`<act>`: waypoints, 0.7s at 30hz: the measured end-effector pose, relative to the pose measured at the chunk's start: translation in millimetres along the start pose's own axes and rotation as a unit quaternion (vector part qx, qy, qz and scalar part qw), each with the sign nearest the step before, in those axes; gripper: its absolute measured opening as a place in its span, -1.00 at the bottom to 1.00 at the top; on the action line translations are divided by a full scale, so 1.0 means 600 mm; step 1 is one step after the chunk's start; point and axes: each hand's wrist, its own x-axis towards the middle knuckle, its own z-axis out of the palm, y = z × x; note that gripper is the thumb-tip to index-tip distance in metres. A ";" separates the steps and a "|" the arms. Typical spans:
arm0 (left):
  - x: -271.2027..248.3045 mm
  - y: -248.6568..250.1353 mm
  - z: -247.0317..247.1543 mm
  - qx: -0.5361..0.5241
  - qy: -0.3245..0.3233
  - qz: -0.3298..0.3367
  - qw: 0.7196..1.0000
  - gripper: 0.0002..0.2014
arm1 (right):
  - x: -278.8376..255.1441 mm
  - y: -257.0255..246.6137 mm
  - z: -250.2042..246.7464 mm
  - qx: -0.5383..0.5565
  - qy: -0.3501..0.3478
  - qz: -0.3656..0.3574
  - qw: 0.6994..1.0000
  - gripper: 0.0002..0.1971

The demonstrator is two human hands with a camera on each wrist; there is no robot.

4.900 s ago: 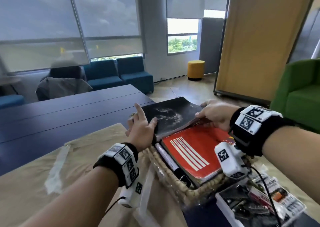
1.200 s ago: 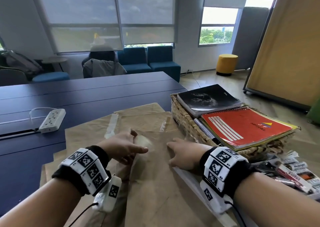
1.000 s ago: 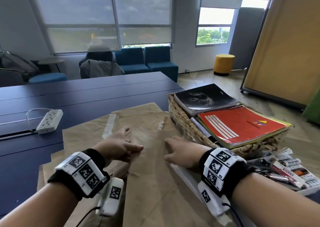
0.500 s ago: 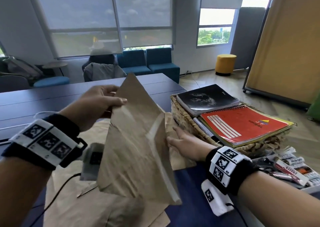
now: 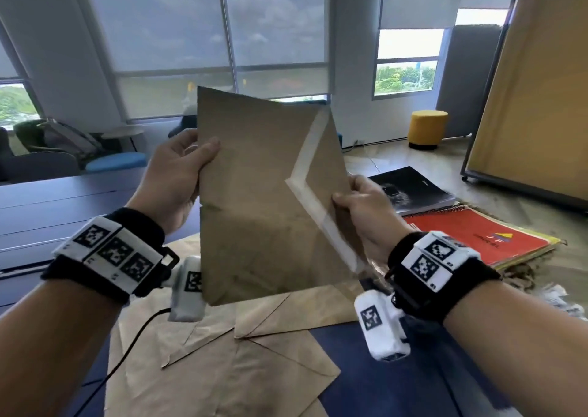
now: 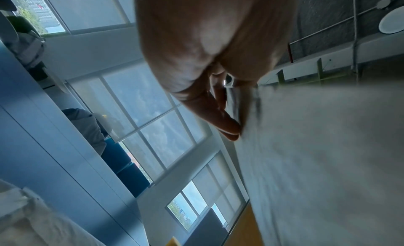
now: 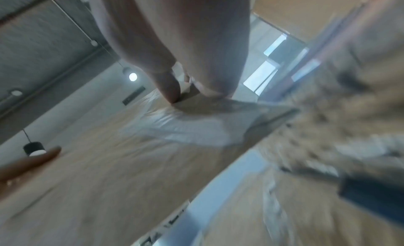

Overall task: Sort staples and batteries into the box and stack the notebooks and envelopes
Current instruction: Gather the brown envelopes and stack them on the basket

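- Holding a brown paper envelope (image 5: 264, 200) upright in front of the chest, both hands lift it clear of the table.
- The left hand (image 5: 173, 175) pinches the envelope's left edge, thumb on the near face and fingers behind it.
- The right hand (image 5: 362, 213) grips the right edge, thumb pressed on the near face beside the pale adhesive strip of the open flap.
- More brown envelopes (image 5: 229, 362) lie overlapping on the dark blue table (image 5: 381, 381), below the raised one.
- To the right, a red spiral notebook (image 5: 477, 237) lies on a woven basket (image 5: 521, 270), with a black notebook (image 5: 410, 189) beyond it.
- Both wrist views are blurred; the left wrist view shows fingers (image 6: 220, 118) against the paper's edge.
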 end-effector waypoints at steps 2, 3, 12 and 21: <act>0.008 -0.003 0.016 -0.003 -0.004 -0.001 1.000 -0.74 | 0.009 -0.030 -0.024 -0.010 0.022 -0.044 0.999 -0.83; 0.011 -0.005 0.027 -0.003 -0.015 0.000 1.000 -0.75 | 0.014 -0.046 -0.038 -0.017 0.041 -0.069 0.997 -0.81; 0.014 -0.058 0.177 0.013 -0.137 -0.014 0.990 -0.64 | 0.042 -0.141 -0.216 -0.157 0.135 -0.142 0.968 -0.70; -0.003 -0.102 0.321 0.030 -0.217 -0.097 0.971 -0.52 | 0.061 -0.121 -0.361 -0.333 0.122 -0.047 0.934 -0.49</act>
